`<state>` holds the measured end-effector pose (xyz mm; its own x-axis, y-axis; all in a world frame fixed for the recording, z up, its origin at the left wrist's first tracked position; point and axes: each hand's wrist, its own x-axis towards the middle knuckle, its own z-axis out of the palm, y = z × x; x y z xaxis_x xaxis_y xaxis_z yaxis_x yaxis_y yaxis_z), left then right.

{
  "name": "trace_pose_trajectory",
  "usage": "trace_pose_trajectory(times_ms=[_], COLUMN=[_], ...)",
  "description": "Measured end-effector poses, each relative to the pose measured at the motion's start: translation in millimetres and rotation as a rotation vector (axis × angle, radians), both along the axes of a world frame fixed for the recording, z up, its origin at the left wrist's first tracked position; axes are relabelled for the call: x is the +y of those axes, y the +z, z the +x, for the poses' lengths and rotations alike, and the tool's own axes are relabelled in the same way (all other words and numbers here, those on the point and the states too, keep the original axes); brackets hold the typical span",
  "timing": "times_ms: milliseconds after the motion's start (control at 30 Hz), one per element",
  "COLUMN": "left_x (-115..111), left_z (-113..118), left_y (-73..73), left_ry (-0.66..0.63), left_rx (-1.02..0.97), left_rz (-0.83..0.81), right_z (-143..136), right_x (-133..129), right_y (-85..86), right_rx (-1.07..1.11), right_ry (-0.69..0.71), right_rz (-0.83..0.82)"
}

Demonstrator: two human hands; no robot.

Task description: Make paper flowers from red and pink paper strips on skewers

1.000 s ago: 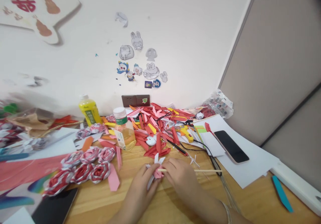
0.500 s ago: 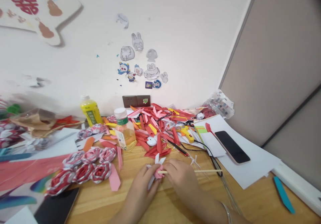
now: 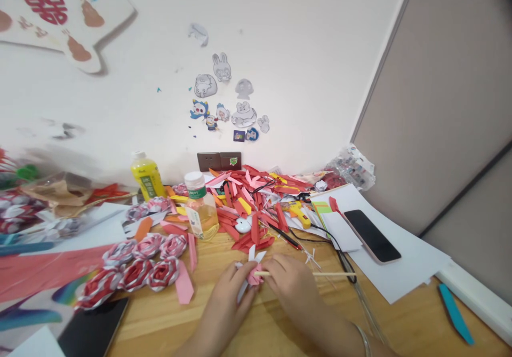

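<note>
My left hand (image 3: 235, 286) is closed on a small pink and white folded-paper flower (image 3: 255, 276), whose white strips stick out above and below the fingers. My right hand (image 3: 291, 282) grips a thin wooden stick (image 3: 334, 274). One end of that stick lies against the pink middle of the flower, and the other reaches out to the right over the table. The right fingertips are close to the flower; whether they touch it I cannot tell. To the left lie several finished paper roses (image 3: 134, 276) in red, pink and white, beside a loose pink paper strip (image 3: 184, 284).
Behind the hands is a heap of red, pink and yellow paper strips (image 3: 255, 229) with a yellow glue gun (image 3: 301, 214). Two bottles stand at the left, one of yellow drink (image 3: 147, 176) and one of amber liquid (image 3: 208, 218). A phone (image 3: 372, 235) rests on white paper at the right.
The whole view has shifted slightly. Both hands keep nearly the same pose around the flower and stick; no clear change in grip shows.
</note>
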<state>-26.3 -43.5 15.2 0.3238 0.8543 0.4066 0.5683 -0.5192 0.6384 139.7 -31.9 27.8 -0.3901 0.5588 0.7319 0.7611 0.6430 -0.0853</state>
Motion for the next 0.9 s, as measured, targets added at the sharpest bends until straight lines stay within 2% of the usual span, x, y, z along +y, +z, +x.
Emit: trace_pose_trajectory(times_ms=[500, 667, 900], left_x=[-1.7, -1.4, -1.6], left_z=[0.6, 0.9, 0.9], left_y=[4.7, 4.1, 3.9], left_ry=[0.013, 0.026, 0.028], left_rx=[0.036, 0.013, 0.014], left_rz=[-0.022, 0.011, -0.009], right_z=[-1.6, -2.0, 0.8], right_x=[-3.7, -2.9, -2.6], right_y=[7.0, 5.1, 1.1], right_rx=[-0.014, -0.008, -0.020], right_ry=[0.009, 0.000, 0.036], right_rz=[0.019, 0.050, 0.000])
